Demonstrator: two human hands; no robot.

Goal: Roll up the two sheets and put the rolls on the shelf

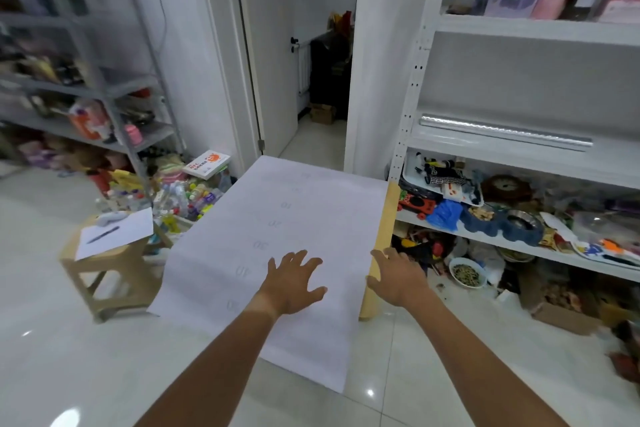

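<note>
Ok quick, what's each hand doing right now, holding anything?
Left hand: open, fingers spread, flat on the white sheet, holding nothing.
Right hand: open, at the sheet's right edge by the table; no grip visible.

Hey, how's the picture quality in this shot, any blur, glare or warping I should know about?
Head view: the sheet and both hands, left and right, are fairly sharp; the left shelving is smeared with blur; bright glare spots sit on the glossy floor; the wide lens bends the right shelf and door frame; lighting is even, shadows faint.
</note>
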